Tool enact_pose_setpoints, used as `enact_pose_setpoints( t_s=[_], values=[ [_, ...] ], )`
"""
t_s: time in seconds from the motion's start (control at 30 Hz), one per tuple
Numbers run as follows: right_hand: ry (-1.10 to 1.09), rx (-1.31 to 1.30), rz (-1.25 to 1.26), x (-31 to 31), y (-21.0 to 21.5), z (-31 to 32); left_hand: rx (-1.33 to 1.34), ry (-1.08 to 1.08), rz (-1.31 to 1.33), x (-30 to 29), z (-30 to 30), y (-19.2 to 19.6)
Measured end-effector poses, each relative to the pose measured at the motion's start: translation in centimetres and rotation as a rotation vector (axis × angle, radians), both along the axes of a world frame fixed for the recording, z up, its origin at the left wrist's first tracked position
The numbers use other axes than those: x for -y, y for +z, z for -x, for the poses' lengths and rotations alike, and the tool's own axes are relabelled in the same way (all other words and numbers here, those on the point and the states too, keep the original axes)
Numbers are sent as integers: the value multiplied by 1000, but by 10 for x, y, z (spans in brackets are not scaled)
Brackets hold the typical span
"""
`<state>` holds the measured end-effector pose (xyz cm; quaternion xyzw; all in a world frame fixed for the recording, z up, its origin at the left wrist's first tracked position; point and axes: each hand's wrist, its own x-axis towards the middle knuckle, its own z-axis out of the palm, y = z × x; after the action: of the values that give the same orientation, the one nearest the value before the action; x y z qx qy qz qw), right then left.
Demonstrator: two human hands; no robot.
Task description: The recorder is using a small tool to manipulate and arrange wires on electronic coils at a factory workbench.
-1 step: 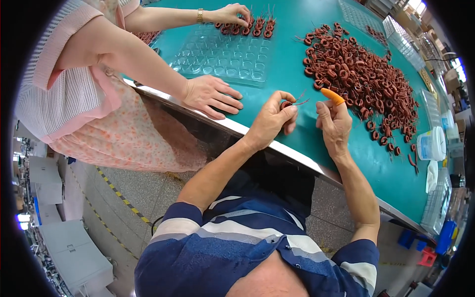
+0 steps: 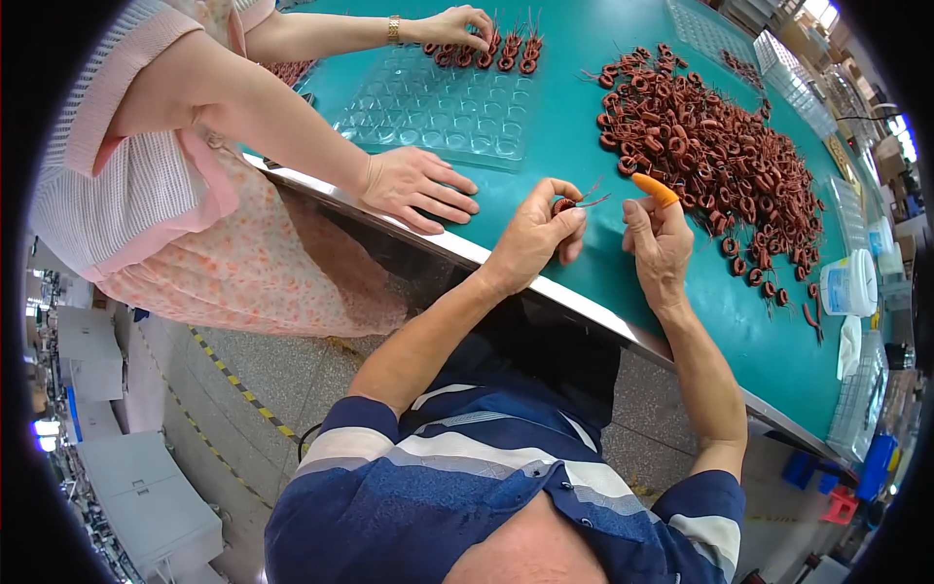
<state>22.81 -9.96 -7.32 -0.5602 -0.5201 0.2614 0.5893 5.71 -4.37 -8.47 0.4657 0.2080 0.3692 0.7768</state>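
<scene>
My left hand [image 2: 533, 234] pinches a small copper-coloured toroidal coil [image 2: 562, 205] between thumb and fingers. Two thin reddish wire leads stick out of the coil to the right, toward my other hand. My right hand [image 2: 662, 248] is raised over the near part of the table, an orange finger cot [image 2: 654, 189] on its index finger. Thumb and index stand apart with nothing visible between them; the other fingers are partly curled. Just beyond that hand spreads a large heap of similar coils [image 2: 715, 146].
At the left, a co-worker's hand [image 2: 420, 190] lies flat by the table edge; the other [image 2: 462, 24] touches coils standing in a clear plastic tray [image 2: 438, 122]. Red-handled pliers [image 2: 812, 319] lie below the heap, near a white tub [image 2: 849, 282]. The green table [image 2: 769, 360] has a metal edge.
</scene>
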Motion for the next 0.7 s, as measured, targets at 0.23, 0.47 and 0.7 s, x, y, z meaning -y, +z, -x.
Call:
enact_pose_setpoints(
  t_s=[0.23,0.47,0.7],
  values=[
    [-15,38,-25,8,-3,-4,-9,-22,8,3,-3,-2],
    [118,107,-10,7,-5,6,-57,-2,-40,3,2,-5],
    [177,-3,147,12,4,16,-132,-20,-174,8,-2,-3]
  ],
)
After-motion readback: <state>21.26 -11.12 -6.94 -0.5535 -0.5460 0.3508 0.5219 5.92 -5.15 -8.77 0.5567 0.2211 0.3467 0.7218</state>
